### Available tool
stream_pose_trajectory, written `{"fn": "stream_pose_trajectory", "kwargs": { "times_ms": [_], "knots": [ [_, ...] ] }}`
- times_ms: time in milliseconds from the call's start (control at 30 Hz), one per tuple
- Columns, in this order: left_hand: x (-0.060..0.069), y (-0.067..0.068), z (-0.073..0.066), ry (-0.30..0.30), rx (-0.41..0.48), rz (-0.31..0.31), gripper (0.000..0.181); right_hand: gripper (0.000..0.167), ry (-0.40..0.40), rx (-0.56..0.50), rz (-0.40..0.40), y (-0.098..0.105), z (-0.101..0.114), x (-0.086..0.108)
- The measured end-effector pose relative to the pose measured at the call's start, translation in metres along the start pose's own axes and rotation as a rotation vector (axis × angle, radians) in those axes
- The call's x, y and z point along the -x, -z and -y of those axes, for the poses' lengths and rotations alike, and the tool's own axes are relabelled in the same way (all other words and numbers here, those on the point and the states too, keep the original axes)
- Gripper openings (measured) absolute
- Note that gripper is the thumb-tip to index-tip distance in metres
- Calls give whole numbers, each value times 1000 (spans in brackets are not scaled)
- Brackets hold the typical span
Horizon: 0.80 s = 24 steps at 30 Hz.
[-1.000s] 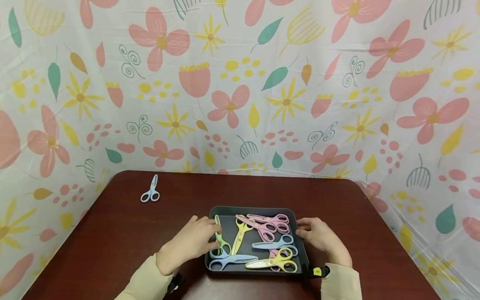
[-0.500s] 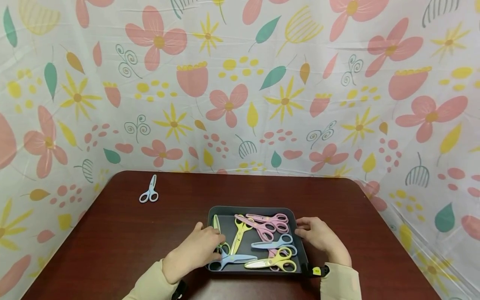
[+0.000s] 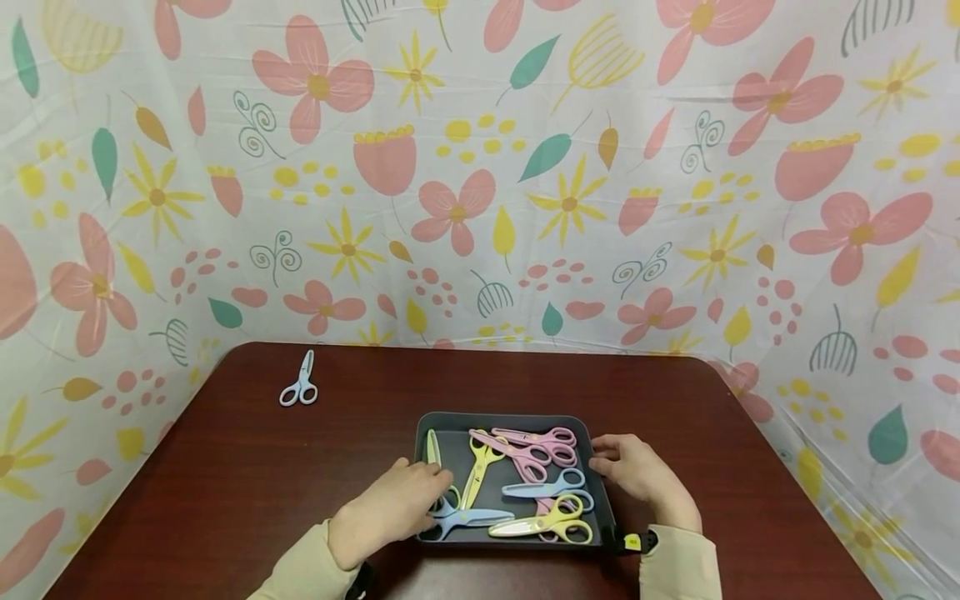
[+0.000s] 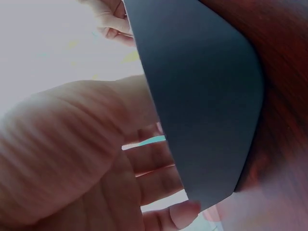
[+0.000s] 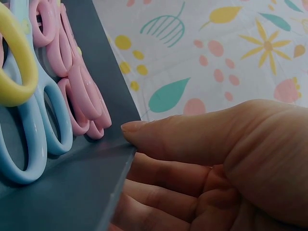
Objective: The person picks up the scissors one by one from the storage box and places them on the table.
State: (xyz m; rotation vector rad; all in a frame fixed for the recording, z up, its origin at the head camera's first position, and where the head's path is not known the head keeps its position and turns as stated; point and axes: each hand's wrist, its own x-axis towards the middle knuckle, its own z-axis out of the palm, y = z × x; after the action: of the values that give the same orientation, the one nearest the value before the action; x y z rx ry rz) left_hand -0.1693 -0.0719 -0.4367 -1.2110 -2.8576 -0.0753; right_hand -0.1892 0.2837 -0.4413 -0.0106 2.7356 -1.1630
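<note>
A dark grey tray [image 3: 453,448] holds several kids' scissors. My left hand [image 3: 393,508] reaches over its left wall, above the green scissors [image 3: 432,448] and the handles of blue scissors [image 3: 480,518]. The tray wall [image 4: 202,96] hides its fingertips in the left wrist view, so whether they grip anything does not show. At the right side, my right hand [image 3: 648,479] holds the tray's edge, its thumb [image 5: 159,134] at the rim and the other fingers against the outside. Also inside lie yellow scissors [image 3: 474,482], pink scissors [image 3: 517,456], more blue scissors [image 3: 536,490] and front yellow scissors [image 3: 517,528].
One pair of light blue scissors [image 3: 301,385] lies apart on the brown table [image 3: 360,425], near its far left corner. A flower-patterned cloth [image 3: 480,242] hangs behind the table and along both sides.
My left hand has moved slightly right and toward me, from the green scissors' middle to the blue handles, and now covers part of them. The right hand stays at the tray's edge.
</note>
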Motion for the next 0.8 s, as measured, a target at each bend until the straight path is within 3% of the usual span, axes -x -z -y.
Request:
{"fn": "stream_pose_trajectory", "kwargs": {
  "times_ms": [533,633,800],
  "knots": [
    [2,-4,-9,20,-140,-4,27,32,2,-8,1,0,1,1],
    [1,-5,-9,-1,-171,-46,26,32,6,-7,2,0,1,1],
    [-3,-8,-5,-57,-248,-170,17,33,-2,-11,5,1,1,1]
  ]
}}
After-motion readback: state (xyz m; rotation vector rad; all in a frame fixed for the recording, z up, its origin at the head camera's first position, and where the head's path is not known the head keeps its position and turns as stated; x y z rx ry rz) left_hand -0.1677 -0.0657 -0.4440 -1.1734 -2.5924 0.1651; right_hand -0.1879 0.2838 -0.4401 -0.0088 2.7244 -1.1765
